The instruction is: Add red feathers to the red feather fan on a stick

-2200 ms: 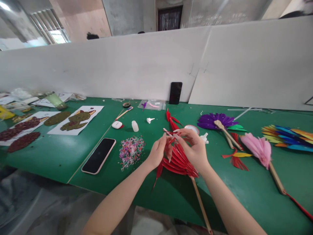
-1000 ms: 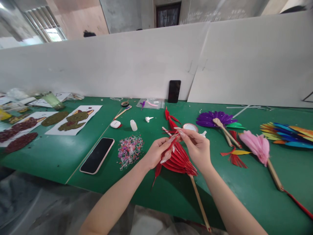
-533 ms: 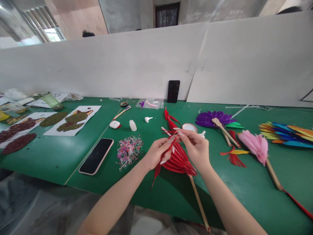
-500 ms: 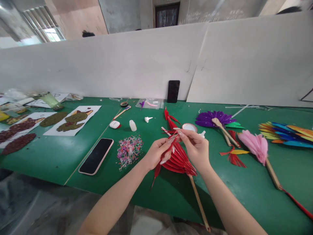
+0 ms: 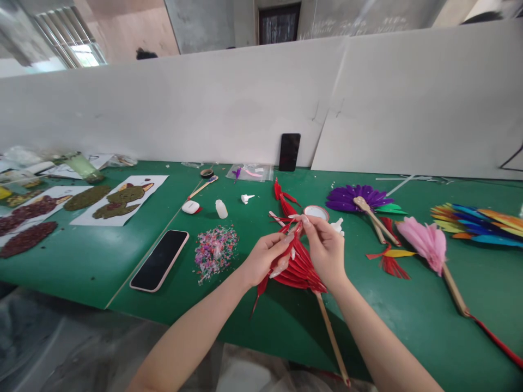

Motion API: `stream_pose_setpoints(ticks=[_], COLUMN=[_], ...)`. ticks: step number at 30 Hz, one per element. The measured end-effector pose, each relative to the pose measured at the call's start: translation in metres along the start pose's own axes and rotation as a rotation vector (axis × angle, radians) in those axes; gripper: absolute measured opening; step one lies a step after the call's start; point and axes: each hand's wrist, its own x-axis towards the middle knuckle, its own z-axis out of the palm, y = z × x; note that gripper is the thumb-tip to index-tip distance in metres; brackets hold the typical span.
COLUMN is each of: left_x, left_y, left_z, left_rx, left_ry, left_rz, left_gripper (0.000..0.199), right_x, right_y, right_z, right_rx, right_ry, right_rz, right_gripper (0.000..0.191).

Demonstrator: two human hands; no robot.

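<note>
Left hand (image 5: 263, 256) and right hand (image 5: 324, 247), each grip pinched on the red feather fan (image 5: 300, 267); fan handle runs toward the viewer, above the green surface (image 5: 102, 256).

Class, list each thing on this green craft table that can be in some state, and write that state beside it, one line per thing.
left hand: pinching a red feather
right hand: pinching the same feather tip
red feather fan: spread, held over the table
phone: lying flat, screen dark
second phone: propped upright against the board, screen dark
small white bottle: upright, cap off
purple fan: lying flat, spread
pink fan: lying flat
</note>
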Motion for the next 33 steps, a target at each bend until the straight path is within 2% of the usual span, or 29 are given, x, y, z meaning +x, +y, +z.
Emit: stream_pose_setpoints(ticks=[6,10,24,33], left_x=[0.0025,0.0025,0.0001,0.0013], left_y=[-0.0005,-0.0008,0.0005,0.0001], left_z=[-0.0047,-0.0054,-0.0005,-0.0014], left_rx=[-0.08,-0.071,0.022,-0.029], left_ry=[0.023,0.027,-0.002,0.013], left_rz=[0.048,0.062,0.002,0.033], left_gripper=[0.027,0.027,0.033,0.03], right_x=[0.0023,0.0027,0.0003,0.0024], right_y=[-0.001,0.0013,0.0028,0.0003], right_z=[-0.0003,0.0006,-0.0007,-0.0028], right_rx=[0.088,0.126,-0.01,0.03], right_ry=[-0.043,-0.016,-0.002,-0.033], right_rz=[0.005,0.005,-0.022,-0.004], right_gripper=[0.021,0.015,0.019,0.023])
